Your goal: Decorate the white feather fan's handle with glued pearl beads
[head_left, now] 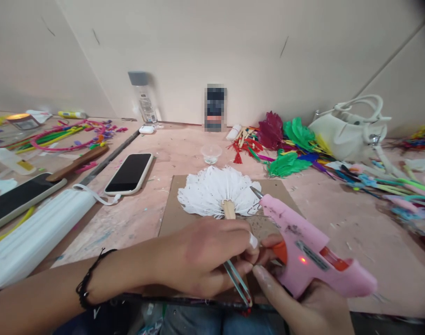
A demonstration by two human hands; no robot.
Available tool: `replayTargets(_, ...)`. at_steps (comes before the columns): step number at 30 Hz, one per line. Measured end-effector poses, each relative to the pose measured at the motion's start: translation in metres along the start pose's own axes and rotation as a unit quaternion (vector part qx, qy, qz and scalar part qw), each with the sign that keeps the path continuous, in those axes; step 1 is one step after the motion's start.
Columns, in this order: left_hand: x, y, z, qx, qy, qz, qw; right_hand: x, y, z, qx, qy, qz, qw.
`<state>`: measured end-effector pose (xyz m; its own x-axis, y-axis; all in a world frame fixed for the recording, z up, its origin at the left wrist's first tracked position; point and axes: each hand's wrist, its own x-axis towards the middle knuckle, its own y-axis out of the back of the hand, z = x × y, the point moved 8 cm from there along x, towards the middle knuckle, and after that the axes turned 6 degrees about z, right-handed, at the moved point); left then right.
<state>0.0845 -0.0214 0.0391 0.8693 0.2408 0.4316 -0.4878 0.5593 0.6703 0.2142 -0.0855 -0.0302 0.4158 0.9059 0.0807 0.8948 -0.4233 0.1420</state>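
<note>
Pinching close together at lower centre, two bare hands hold tweezers and a pink glue gun below a white feather fan.
The glue gun [299,246], clamped in the right hand [303,304], lies right of centre, its long axis slanting from lower right to a nozzle pointing upper left, near the fan's right edge. The left hand [205,256] is closed around the tweezers [238,281], which slant down to the right; its fingertips meet the right hand's. The feather fan [215,186] spreads toward the top of the frame, its wooden handle [229,209] pointing down, on brown cardboard [169,216]. Beneath is a stained pink tabletop [338,200]; a pale wall [177,42] rises behind.
</note>
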Motion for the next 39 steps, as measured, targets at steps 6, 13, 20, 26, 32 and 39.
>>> replayTargets(6, 0.001, 0.002, 0.001, -0.015, 0.012, -0.011, 1.0, -0.004, 0.013, 0.017, 0.049, -0.003, 0.056, 0.997)
replayTargets(13, -0.001, 0.017, -0.006, -0.148, 0.108, -0.106, 0.977, -0.009, 0.024, 0.026, 0.056, -0.017, 0.123, 0.991)
replayTargets(20, -0.049, 0.006, 0.007, -0.35, 0.213, -0.496, 0.766, -0.007, 0.023, 0.014, 0.041, 0.029, 0.131, 0.99)
replayTargets(26, -0.034, 0.01, -0.002, -0.228, 0.18, -0.426, 0.857, -0.007, 0.021, 0.015, 0.055, 0.026, 0.117, 0.991)
replayTargets(32, -0.002, 0.026, -0.005, -0.062, 0.107, -0.202, 0.971, -0.007, 0.023, 0.013, 0.073, 0.028, 0.11, 0.991)
replayTargets(39, 0.005, 0.023, -0.006, 0.051, 0.058, -0.07, 0.995, -0.006, 0.017, 0.024, 0.113, -0.008, 0.085, 0.99)
